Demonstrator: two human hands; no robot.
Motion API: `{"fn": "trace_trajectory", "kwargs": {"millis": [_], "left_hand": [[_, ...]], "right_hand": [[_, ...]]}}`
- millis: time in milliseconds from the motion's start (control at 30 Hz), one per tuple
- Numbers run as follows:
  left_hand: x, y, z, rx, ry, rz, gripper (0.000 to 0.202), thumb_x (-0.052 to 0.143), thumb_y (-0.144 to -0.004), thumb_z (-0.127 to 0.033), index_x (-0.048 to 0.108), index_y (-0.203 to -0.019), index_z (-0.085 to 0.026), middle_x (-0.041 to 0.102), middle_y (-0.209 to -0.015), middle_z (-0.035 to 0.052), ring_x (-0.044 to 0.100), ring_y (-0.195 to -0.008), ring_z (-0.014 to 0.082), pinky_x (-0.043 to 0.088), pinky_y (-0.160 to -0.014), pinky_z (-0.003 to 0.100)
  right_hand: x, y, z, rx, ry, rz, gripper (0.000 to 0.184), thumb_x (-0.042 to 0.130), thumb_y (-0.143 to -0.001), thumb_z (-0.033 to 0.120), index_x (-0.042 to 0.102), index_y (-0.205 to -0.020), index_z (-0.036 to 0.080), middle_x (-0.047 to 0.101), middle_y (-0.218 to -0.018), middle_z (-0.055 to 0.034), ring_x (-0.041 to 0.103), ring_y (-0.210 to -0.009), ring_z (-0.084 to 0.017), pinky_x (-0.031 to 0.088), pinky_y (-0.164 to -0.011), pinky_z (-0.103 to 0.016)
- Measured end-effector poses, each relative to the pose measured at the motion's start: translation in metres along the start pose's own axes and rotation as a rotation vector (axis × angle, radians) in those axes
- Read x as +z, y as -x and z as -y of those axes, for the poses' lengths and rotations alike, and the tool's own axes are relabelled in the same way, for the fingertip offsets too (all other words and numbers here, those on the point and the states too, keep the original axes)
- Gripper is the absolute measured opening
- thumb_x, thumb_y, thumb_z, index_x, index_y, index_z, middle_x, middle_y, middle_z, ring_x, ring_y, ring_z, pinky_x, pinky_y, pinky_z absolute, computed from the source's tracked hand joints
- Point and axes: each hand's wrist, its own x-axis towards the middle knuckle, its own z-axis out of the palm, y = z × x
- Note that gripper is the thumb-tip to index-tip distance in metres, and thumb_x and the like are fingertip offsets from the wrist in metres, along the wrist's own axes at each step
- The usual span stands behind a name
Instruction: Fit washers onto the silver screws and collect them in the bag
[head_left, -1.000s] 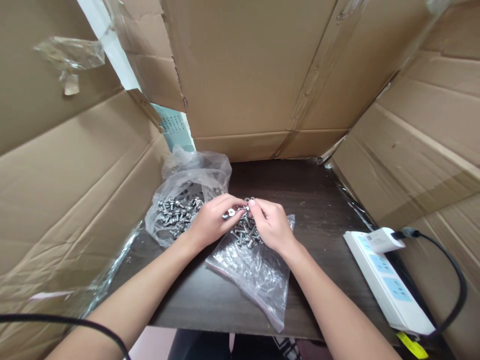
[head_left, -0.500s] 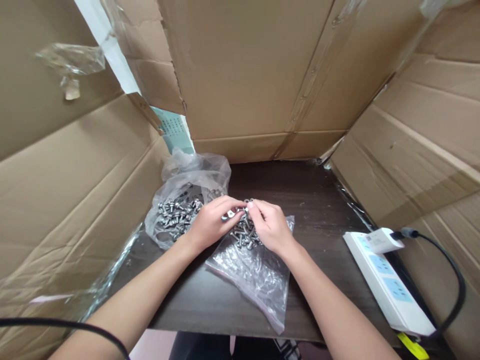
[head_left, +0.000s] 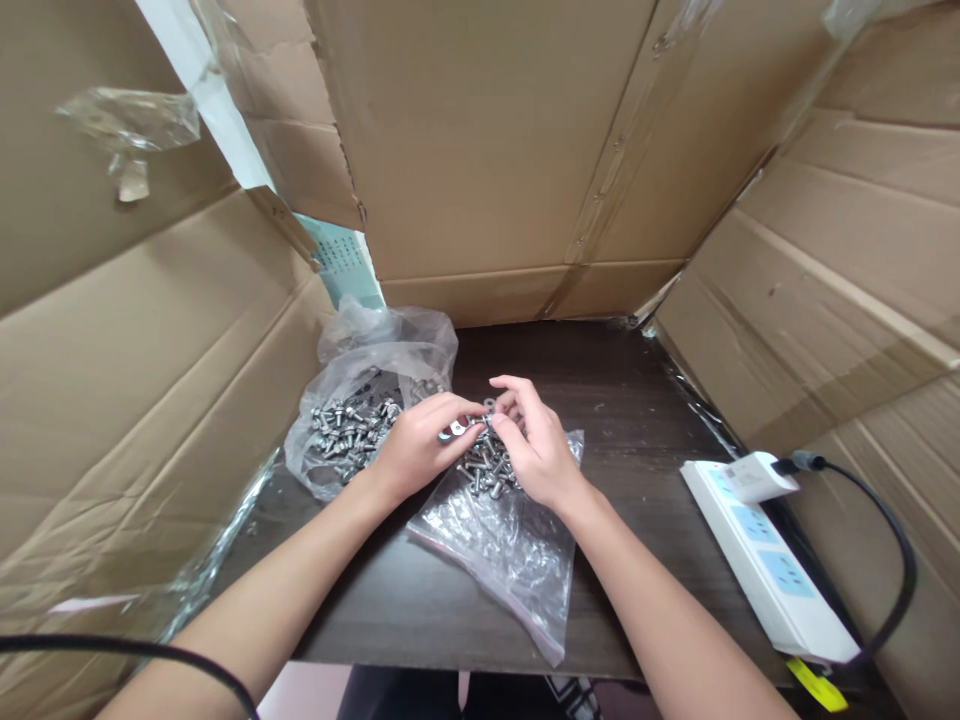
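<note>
My left hand point(head_left: 426, 437) pinches a small metal bolt point(head_left: 484, 420) between thumb and fingertips, over a pile of loose bolts. A small white piece with a hole point(head_left: 457, 428) shows inside the same hand; its kind is unclear. My right hand point(head_left: 536, 440) is at the bolt's other end, thumb tip at or against it, index finger lifted and spread away. Below both hands, several screws point(head_left: 491, 470) lie on a clear zip bag point(head_left: 506, 560). Left of my left hand, a thin plastic bag point(head_left: 304, 440) stands open with many bolts point(head_left: 349, 430) inside.
Cardboard walls point(head_left: 480, 150) enclose the dark wooden table point(head_left: 637, 400) at the back and sides. A white power strip point(head_left: 765, 560) with a plugged-in adapter point(head_left: 757, 477) and black cable point(head_left: 900, 520) lies at the right. Another black cable point(head_left: 135, 648) crosses at lower left.
My right index finger has lifted and opened away from the thumb, where both pinched at the bolt before. My left hand keeps its hold. The whole view has shifted slightly.
</note>
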Motion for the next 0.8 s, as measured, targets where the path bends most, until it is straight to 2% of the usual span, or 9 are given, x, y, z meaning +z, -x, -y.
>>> {"fn": "trace_trajectory", "kwargs": {"millis": [233, 367, 433, 600, 667, 733, 800], "left_hand": [[-0.0004, 0.0019, 0.0003, -0.019, 0.007, 0.011, 0.012, 0.068, -0.099, -0.018, 0.070, -0.111, -0.017, 0.076, -0.099, 0.0053, 0.071, -0.087, 0.0142, 0.057, -0.074, 0.024], [0.0001, 0.0012, 0.0003, -0.014, 0.011, 0.002, 0.012, 0.067, -0.100, -0.017, 0.070, -0.111, -0.016, 0.076, -0.100, 0.0063, 0.071, -0.087, 0.0144, 0.057, -0.073, 0.025], [0.0001, 0.0007, 0.0002, -0.009, 0.006, 0.009, 0.012, 0.066, -0.100, -0.017, 0.070, -0.112, -0.016, 0.076, -0.100, 0.0065, 0.071, -0.087, 0.0143, 0.057, -0.072, 0.025], [-0.0006, 0.0013, 0.0002, -0.024, -0.011, -0.014, 0.013, 0.067, -0.100, -0.017, 0.070, -0.112, -0.016, 0.075, -0.097, 0.0054, 0.069, -0.083, 0.0131, 0.057, -0.073, 0.024], [-0.0005, 0.0015, 0.0002, -0.032, -0.008, -0.023, 0.013, 0.067, -0.100, -0.017, 0.070, -0.112, -0.015, 0.075, -0.097, 0.0052, 0.069, -0.083, 0.0126, 0.057, -0.073, 0.024], [-0.0003, 0.0014, 0.0000, -0.033, -0.005, -0.020, 0.013, 0.066, -0.100, -0.017, 0.070, -0.112, -0.015, 0.075, -0.098, 0.0053, 0.069, -0.083, 0.0126, 0.057, -0.073, 0.024], [-0.0001, 0.0010, -0.0002, -0.030, -0.003, -0.015, 0.013, 0.066, -0.100, -0.017, 0.070, -0.112, -0.015, 0.075, -0.098, 0.0055, 0.069, -0.083, 0.0129, 0.057, -0.072, 0.024]], "right_hand": [[0.0015, 0.0003, 0.0010, -0.059, -0.014, -0.002, 0.051, 0.055, -0.086, 0.015, 0.051, -0.136, 0.021, 0.062, -0.105, -0.0053, 0.060, -0.085, -0.015, 0.050, -0.067, -0.026], [0.0012, -0.0002, 0.0013, -0.002, -0.001, 0.006, 0.035, 0.051, -0.099, 0.027, 0.054, -0.133, 0.020, 0.064, -0.095, -0.0040, 0.061, -0.081, -0.016, 0.050, -0.070, -0.029], [0.0005, -0.0001, 0.0012, 0.008, -0.002, 0.035, 0.036, 0.047, -0.102, 0.029, 0.054, -0.137, 0.021, 0.062, -0.089, -0.0025, 0.060, -0.078, -0.015, 0.050, -0.072, -0.031], [-0.0005, 0.0014, 0.0009, -0.033, 0.014, 0.019, 0.070, 0.055, -0.087, 0.014, 0.039, -0.154, 0.025, 0.061, -0.118, -0.0079, 0.060, -0.107, -0.021, 0.053, -0.088, -0.036], [-0.0003, 0.0009, 0.0004, -0.017, 0.002, 0.003, 0.064, 0.054, -0.091, 0.019, 0.039, -0.153, 0.024, 0.062, -0.116, -0.0083, 0.061, -0.107, -0.021, 0.053, -0.090, -0.038], [0.0001, 0.0001, 0.0003, 0.013, -0.020, 0.018, 0.050, 0.050, -0.099, 0.026, 0.044, -0.148, 0.023, 0.063, -0.104, -0.0062, 0.062, -0.098, -0.020, 0.052, -0.090, -0.038], [0.0003, -0.0004, 0.0008, 0.019, -0.035, 0.037, 0.045, 0.048, -0.100, 0.025, 0.047, -0.145, 0.022, 0.063, -0.098, -0.0048, 0.062, -0.091, -0.018, 0.053, -0.087, -0.037]]}}
